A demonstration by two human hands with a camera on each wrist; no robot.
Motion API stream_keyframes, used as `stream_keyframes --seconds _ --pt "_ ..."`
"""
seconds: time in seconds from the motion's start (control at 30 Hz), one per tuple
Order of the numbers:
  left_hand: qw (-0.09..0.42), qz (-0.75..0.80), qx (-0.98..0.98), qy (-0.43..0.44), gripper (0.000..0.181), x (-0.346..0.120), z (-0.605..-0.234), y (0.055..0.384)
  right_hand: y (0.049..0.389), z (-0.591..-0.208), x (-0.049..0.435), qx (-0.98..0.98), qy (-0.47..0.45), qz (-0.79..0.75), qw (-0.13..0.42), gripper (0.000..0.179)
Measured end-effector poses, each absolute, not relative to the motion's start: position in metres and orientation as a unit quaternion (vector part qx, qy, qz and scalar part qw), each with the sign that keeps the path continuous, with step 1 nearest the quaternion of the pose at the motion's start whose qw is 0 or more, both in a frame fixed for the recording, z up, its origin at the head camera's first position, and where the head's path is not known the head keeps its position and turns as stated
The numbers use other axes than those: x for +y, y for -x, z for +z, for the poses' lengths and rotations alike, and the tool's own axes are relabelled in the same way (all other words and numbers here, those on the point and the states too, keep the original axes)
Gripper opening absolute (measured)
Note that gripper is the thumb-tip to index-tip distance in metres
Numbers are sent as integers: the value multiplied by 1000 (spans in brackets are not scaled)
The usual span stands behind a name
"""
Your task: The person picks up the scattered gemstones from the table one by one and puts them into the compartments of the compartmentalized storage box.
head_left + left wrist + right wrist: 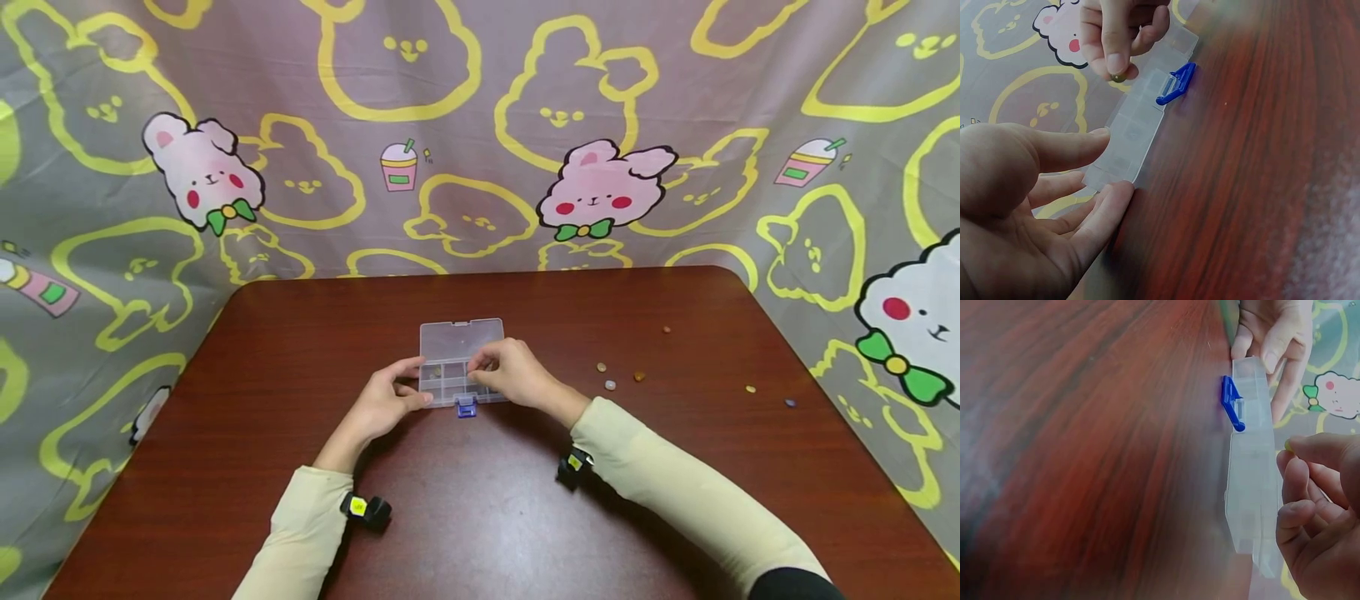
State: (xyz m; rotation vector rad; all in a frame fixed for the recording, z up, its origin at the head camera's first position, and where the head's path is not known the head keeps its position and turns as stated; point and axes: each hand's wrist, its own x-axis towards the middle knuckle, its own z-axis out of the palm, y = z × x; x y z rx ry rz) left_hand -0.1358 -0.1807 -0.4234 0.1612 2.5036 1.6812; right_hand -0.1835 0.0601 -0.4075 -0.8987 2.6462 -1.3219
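Observation:
A clear plastic compartment box [459, 342] stands on the table with its lid raised at the back and a blue latch [467, 408] at its front. My left hand [384, 404] holds the box's left end between thumb and fingers. Over the compartments, my right hand [519, 375] pinches a small yellow-green stone [1119, 79] between thumb and finger. In the right wrist view the stone [1288, 445] shows at the fingertips, apart from the box wall. A small yellowish piece [437, 372] lies in a back-left compartment. The right hand hides part of the box's right side.
Several small stones lie scattered to the right on the brown table [300, 350], among them a white one [610, 385], an orange-brown one [639, 377] and a blue one [790, 403]. A patterned cloth [465, 125] hangs behind the table and along its sides.

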Motion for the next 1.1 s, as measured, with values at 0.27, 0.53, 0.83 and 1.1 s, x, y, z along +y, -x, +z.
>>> stream_keyframes --seconds 0.27,0.53,0.83,1.1 --pt "58 554 829 -57 61 -181 -423 136 185 -406 50 859 299 -416 16 5" --pt "61 552 830 -52 62 -181 -422 135 188 -404 42 863 303 -404 17 3" --pt "59 552 830 -54 61 -181 -423 136 191 -405 36 867 303 -396 15 4" --pt "61 552 829 -57 61 -182 -424 136 190 -403 34 868 307 -389 9 4"
